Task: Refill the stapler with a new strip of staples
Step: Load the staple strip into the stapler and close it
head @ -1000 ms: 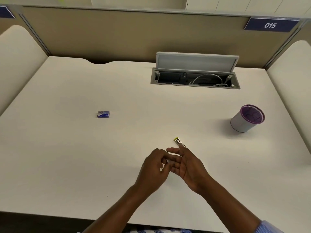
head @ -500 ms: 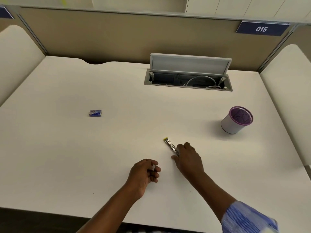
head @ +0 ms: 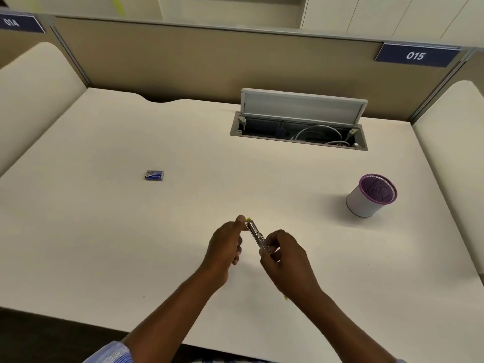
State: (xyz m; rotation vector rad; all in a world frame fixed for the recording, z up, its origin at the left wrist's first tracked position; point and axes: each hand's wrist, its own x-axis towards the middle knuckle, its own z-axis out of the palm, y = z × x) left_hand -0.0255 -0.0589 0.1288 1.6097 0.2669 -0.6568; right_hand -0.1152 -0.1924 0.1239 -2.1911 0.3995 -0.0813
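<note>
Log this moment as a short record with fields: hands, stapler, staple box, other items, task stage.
left hand: fingertips at the far, yellow-tipped end of the stapler
right hand: gripping the near end of the stapler
stapler: small, metal, held between both hands above the desk, angled away to the left
staple box: small, blue, lying on the desk far left of the hands, untouched
pen cup: white with purple mesh rim, to the right
cable hatch: lid raised, cables inside
task stage: stapler in hand; whether a strip is loaded cannot be told

Your small metal stapler (head: 257,235) with yellow tip, tilted diagonally above the desk, small blue staple box (head: 154,175) lying flat, well apart to its left
</note>
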